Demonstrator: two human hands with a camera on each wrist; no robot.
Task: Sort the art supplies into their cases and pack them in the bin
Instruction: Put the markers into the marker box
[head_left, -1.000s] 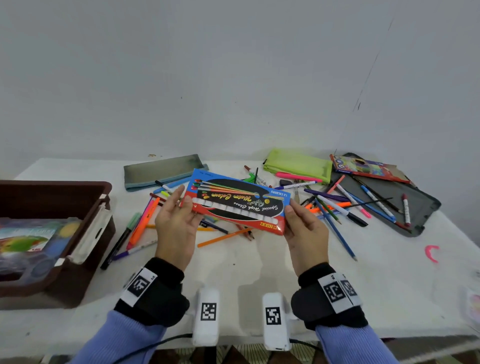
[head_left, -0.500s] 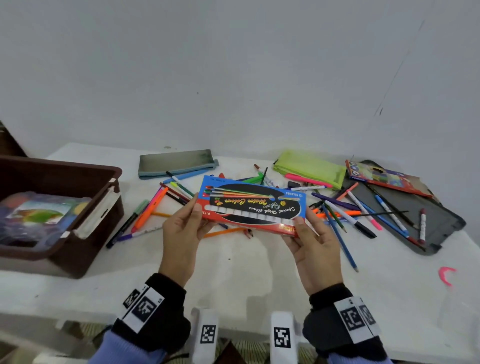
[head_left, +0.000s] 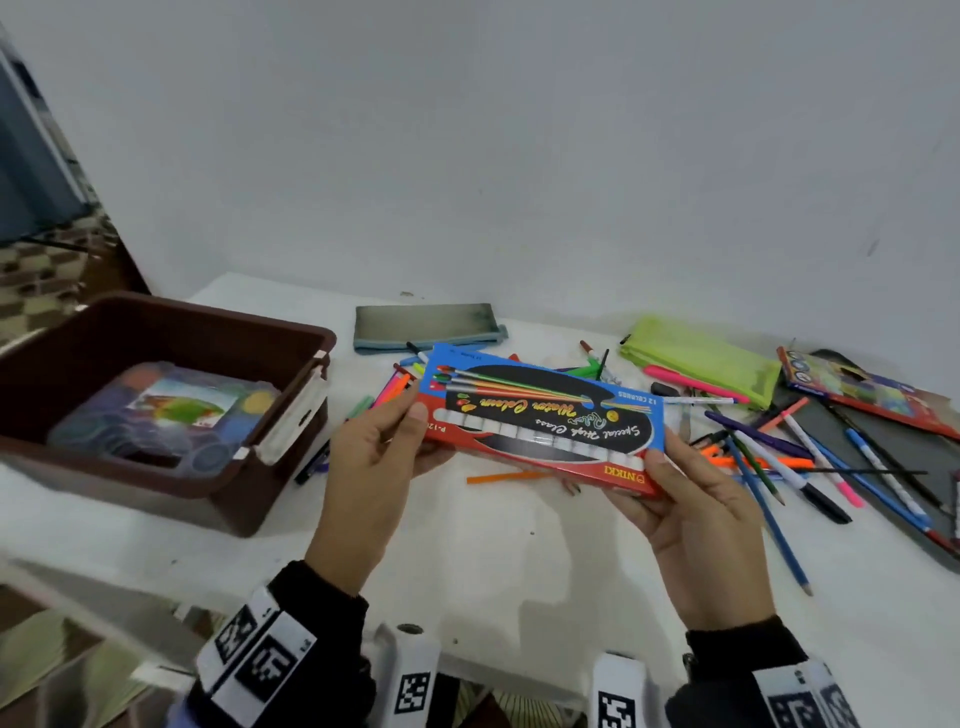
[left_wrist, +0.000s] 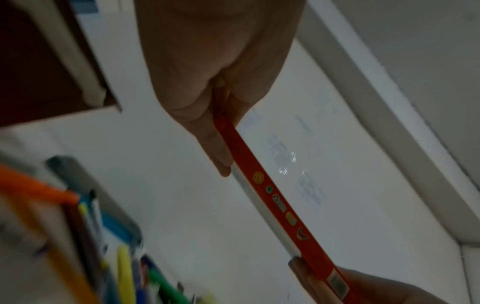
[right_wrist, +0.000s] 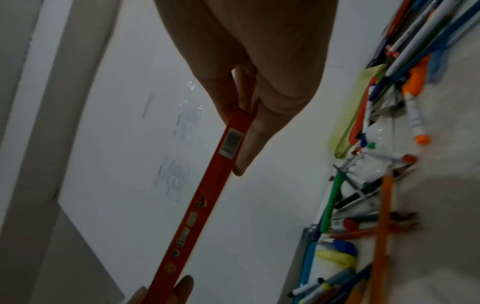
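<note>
a dark brown plastic bin (head_left: 291, 332) sits at the left on the white desk (head_left: 519, 561). the left hand (head_left: 374, 467) and right hand (head_left: 696, 525) each pinch an end of the flat red-and-blue watercolour box (head_left: 545, 415), held above the desk, scattered pens (head_left: 769, 457) beyond.

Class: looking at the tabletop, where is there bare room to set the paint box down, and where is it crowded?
Bare table lies in front of the pens, between the brown bin and the blue pencil. Crowded: behind and right of the paint box, around the green pouch.

Bin (head_left: 291, 332) left — pens (head_left: 769, 457) right
</note>
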